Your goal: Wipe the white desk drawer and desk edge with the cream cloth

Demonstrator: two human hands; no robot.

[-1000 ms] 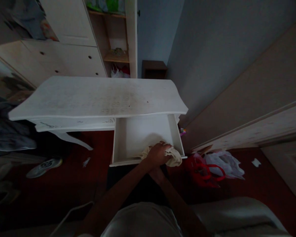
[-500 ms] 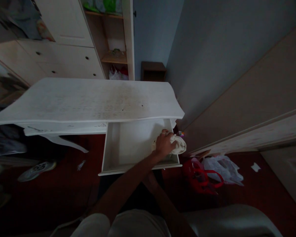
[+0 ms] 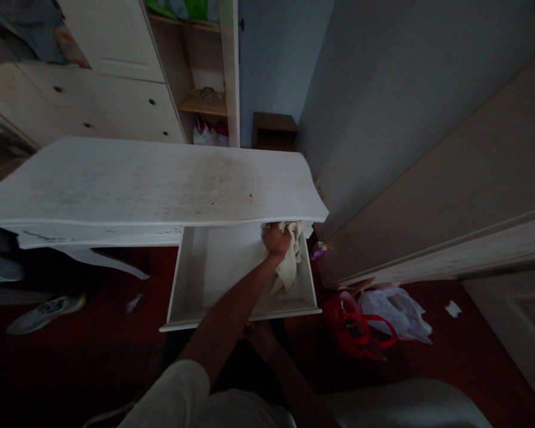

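Note:
My left hand (image 3: 276, 239) is inside the pulled-out drawer (image 3: 223, 261), near its back right corner. Its fingers are closed on a cream cloth (image 3: 288, 270), which hangs in loose folds along the drawer's right side. The drawer belongs to a white table (image 3: 160, 178) with a curved edge and dark smudges on its top. Just below the drawer's front board is my right hand (image 3: 259, 337), in deep shadow. Its fingers are too dark to make out, so I cannot see whether it touches the drawer.
A red bag (image 3: 352, 327) and a white plastic bag (image 3: 396, 312) lie on the floor at right. The wall (image 3: 383, 131) runs close to the table's right end. A shoe (image 3: 47, 314) lies at left; a white cabinet (image 3: 111, 101) stands behind.
My left hand has moved from the drawer's right edge to deeper inside, towards the back. The bunched cloth has come along and now spreads loosely within the drawer. The view has shifted slightly.

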